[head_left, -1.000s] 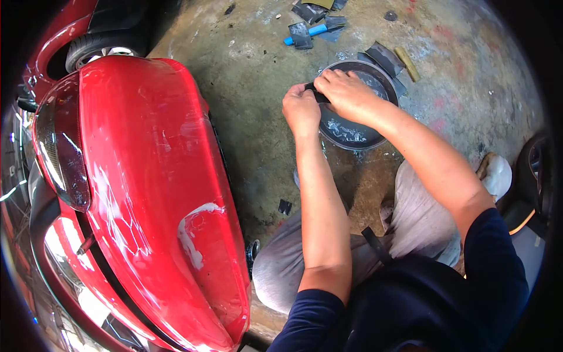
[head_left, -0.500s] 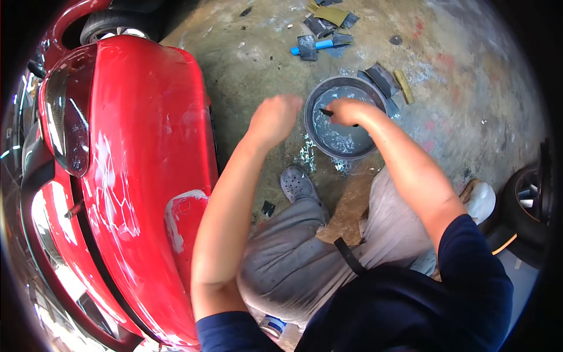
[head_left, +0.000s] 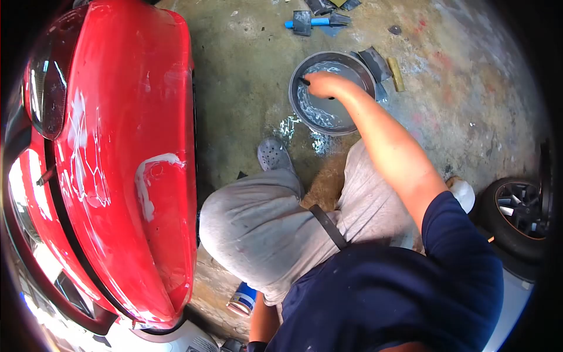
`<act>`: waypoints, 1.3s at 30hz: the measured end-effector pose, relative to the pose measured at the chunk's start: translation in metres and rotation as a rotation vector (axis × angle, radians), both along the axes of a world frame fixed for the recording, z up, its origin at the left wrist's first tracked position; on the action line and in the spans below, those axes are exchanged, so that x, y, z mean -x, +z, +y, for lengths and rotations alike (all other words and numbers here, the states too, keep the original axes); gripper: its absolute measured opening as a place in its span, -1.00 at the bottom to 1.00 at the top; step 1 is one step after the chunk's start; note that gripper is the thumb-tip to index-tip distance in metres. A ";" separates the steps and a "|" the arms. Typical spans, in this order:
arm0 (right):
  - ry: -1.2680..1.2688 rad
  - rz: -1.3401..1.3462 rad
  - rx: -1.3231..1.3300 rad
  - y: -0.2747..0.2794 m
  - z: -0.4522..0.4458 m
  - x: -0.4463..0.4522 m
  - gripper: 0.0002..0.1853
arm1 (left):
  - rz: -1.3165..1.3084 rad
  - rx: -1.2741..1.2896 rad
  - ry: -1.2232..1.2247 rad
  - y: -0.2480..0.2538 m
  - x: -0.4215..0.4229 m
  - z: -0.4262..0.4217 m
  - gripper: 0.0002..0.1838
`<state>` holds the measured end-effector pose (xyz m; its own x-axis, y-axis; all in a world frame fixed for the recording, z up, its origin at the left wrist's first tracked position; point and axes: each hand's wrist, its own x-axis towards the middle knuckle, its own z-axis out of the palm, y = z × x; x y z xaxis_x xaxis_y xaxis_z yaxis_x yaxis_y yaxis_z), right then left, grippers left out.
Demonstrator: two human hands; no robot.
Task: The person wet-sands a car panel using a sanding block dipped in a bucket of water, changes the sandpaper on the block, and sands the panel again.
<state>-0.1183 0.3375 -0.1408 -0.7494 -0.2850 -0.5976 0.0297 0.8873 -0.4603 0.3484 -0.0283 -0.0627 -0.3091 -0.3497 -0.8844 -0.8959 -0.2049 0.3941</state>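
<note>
My right hand [head_left: 324,85] is closed on a dark piece of sandpaper [head_left: 304,81], whose black edge sticks out past the fingers. It is over the round grey basin [head_left: 291,97], which holds rippling, cloudy water. My left forearm [head_left: 267,317] reaches down beside my thigh at the bottom of the view; the hand itself is hidden. Near that arm, a can with a blue label [head_left: 243,299] lies tilted on the floor. To the left is a red car bumper [head_left: 129,117] with a whitish, filled patch [head_left: 145,188] and pale scuffs.
Sandpaper sheets [head_left: 374,63] and an olive roll [head_left: 396,74] lie right of the basin. Beyond it, a blue stick [head_left: 319,22] lies among dark sheets. A wheel [head_left: 516,211] stands at the right. Wet splashes [head_left: 319,142] mark the concrete floor by my shoe [head_left: 274,154].
My left hand has dropped from beside the basin to low by my thigh, out of sight. My right hand stays over the basin with the sandpaper. The view has shifted.
</note>
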 end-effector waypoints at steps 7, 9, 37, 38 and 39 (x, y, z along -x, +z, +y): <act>-0.195 0.080 0.085 0.021 0.011 -0.013 -0.51 | -0.222 -0.023 -0.021 -0.012 -0.096 0.012 -0.49; -0.186 0.114 0.118 0.021 0.018 -0.014 -0.49 | -0.234 -0.015 -0.027 -0.011 -0.104 0.008 -0.50; -0.164 0.042 0.054 0.004 0.060 -0.030 -0.38 | -0.264 0.004 0.025 -0.019 -0.119 -0.006 -0.57; -0.162 0.068 0.041 0.003 0.057 -0.031 -0.37 | -0.266 0.004 0.035 -0.021 -0.121 -0.008 -0.58; -0.149 0.035 0.039 0.003 0.054 -0.031 -0.37 | -0.267 0.006 0.040 -0.021 -0.127 -0.007 -0.58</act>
